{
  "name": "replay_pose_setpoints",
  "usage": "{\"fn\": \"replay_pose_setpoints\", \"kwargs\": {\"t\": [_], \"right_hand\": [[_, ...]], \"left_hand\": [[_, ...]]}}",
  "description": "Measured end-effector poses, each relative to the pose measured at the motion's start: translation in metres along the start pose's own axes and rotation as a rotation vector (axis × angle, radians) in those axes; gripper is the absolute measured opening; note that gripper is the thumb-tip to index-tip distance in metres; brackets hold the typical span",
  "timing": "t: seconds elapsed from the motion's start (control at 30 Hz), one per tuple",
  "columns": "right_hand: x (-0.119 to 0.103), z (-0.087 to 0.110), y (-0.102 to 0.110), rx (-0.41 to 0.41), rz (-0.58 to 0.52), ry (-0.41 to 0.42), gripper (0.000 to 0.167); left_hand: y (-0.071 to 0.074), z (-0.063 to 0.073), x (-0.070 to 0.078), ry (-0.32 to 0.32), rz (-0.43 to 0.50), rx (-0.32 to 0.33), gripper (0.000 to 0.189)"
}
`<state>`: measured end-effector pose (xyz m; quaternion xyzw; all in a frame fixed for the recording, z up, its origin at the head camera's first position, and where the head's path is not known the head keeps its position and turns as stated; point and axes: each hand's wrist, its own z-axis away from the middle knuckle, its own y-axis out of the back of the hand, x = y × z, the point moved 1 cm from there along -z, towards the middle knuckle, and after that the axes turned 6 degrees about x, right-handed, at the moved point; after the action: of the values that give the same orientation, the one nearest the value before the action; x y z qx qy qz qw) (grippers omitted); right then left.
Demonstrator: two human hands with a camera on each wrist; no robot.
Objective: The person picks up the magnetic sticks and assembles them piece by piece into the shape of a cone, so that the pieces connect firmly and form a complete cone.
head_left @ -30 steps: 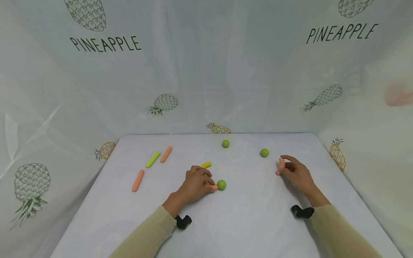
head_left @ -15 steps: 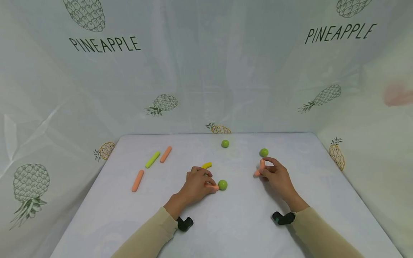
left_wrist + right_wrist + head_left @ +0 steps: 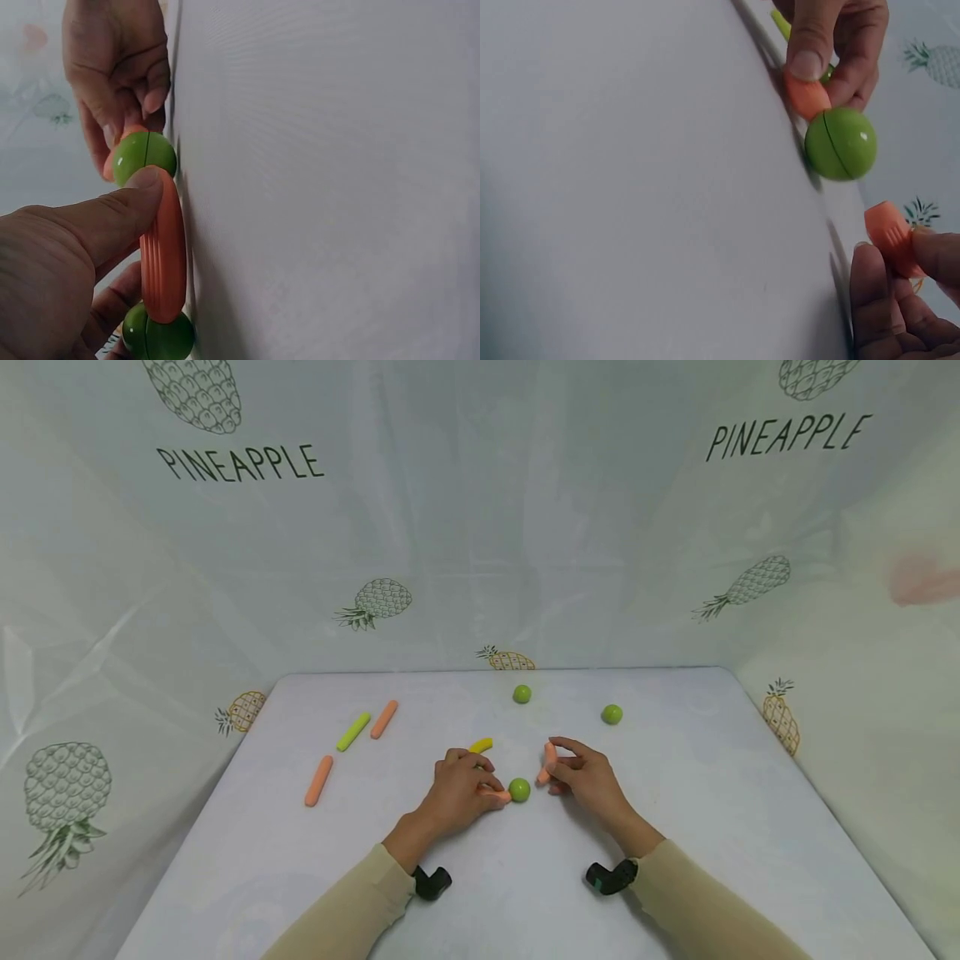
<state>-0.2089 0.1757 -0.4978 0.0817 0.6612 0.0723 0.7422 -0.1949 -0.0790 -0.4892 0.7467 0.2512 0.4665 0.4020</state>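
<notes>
Curtain backdrop: pale hanging sheeting (image 3: 570, 527) rises behind and to both sides, printed with line-drawn pineapples (image 3: 382, 598) and dark PINEAPPLE lettering (image 3: 240, 463).
White table: its smooth top (image 3: 525, 893) spreads under both my forearms, and every loose piece rests towards its middle or far part.
Left hand: my left hand (image 3: 456, 789) is left of the middle, its fingers narrow round a ridged orange plastic-looking rod (image 3: 163, 247), thumb pressed at the rod's right end.
Ball at the rod's right end: a glossy green ball with a seam (image 3: 519, 790) touches that end, between my two hands.
Ball at the rod's other end: a second green ball (image 3: 159, 337) touches it there, mostly covered by my left hand in the head view.
Yellow piece: a small curved yellow piece (image 3: 481, 745) shows just beyond my left fingers; whether it meets the second green ball I cannot tell.
Right hand: my right hand (image 3: 588, 781) pinches a short orange piece (image 3: 889, 229) between thumb and fingers, just right of the seamed ball and apart from it; my fingers hide part of its shape.
Far balls: a plain green ball (image 3: 522, 693) sits near the far edge, and another green ball (image 3: 612, 714) lies to its right, slightly nearer.
Left-side sticks: a straight lime-green stick (image 3: 353, 732) lies beside a straight orange stick (image 3: 384, 719), with a nearer orange stick (image 3: 318, 781) to their left.
Sleeves: beige cuffs (image 3: 352, 902) cover my forearms, with a black wrist device (image 3: 432, 883) at the left one and a matching device (image 3: 611, 877) at the right.
</notes>
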Motion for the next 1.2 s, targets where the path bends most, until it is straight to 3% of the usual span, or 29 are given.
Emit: {"fn": "replay_pose_setpoints", "kwargs": {"t": [0.53, 0.7, 0.87, 1.0, 1.2], "right_hand": [[-0.011, -0.009, -0.014, -0.131, 0.033, -0.045, 0.052], [-0.01, -0.007, -0.018, -0.097, 0.052, -0.024, 0.048], [-0.011, -0.004, -0.023, -0.027, 0.187, 0.034, 0.045], [-0.014, -0.002, -0.026, 0.017, 0.296, 0.071, 0.038], [-0.019, 0.002, -0.028, 0.035, 0.326, 0.073, 0.033]], "left_hand": [[0.0, 0.0, 0.006, -0.032, -0.043, -0.015, 0.018], [-0.003, 0.003, 0.009, 0.009, -0.03, 0.004, 0.017], [-0.009, 0.007, 0.014, 0.057, -0.012, 0.037, 0.017], [-0.011, 0.009, 0.018, 0.064, -0.006, 0.055, 0.016], [-0.01, 0.013, 0.024, 0.063, 0.015, 0.06, 0.016]]}}
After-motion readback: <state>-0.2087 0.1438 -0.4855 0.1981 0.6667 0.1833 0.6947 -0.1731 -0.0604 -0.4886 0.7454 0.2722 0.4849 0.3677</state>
